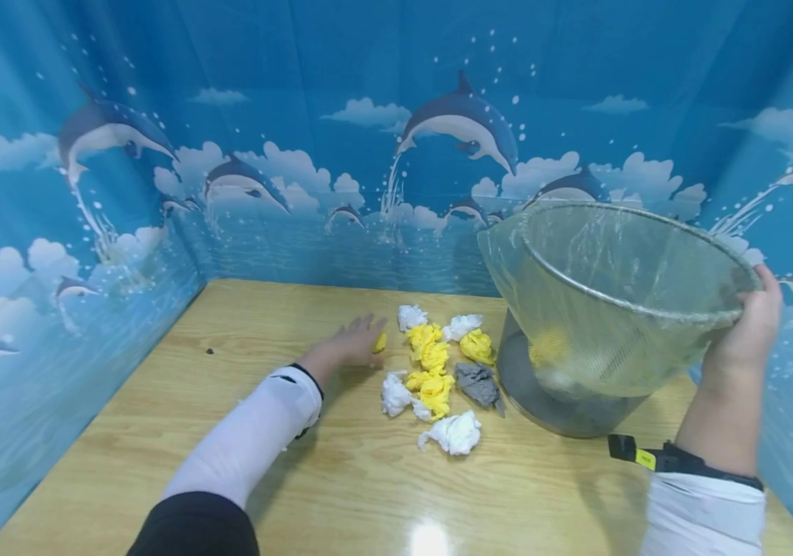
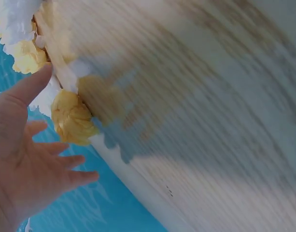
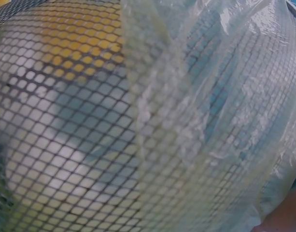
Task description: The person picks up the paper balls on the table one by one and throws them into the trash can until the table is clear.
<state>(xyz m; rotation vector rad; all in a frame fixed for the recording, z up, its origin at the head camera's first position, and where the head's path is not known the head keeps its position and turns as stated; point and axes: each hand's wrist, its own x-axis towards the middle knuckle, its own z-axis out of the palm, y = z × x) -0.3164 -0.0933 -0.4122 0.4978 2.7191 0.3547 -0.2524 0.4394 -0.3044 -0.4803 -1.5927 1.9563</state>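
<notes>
My left hand (image 1: 349, 344) reaches over the table with its fingers spread, close to a yellow crumpled paper ball (image 1: 380, 343). In the left wrist view the open palm (image 2: 32, 154) is beside that yellow ball (image 2: 70, 118), thumb and fingers apart. On the right, my right hand (image 1: 747, 328) grips the rim of a wire-mesh waste bin (image 1: 566, 405), which is tilted. A thin translucent yellowish bag (image 1: 507, 255) lines it and folds over the rim. Through the mesh (image 3: 94, 111) in the right wrist view, yellow, white and grey shapes show blurred.
Several crumpled papers lie left of the bin: yellow ones (image 1: 431, 390), white ones (image 1: 457, 434) and a grey one (image 1: 479, 384). A small dark speck (image 1: 210, 351) is on the wooden table (image 1: 340, 494). A blue dolphin-print curtain (image 1: 340, 93) encloses the back and sides.
</notes>
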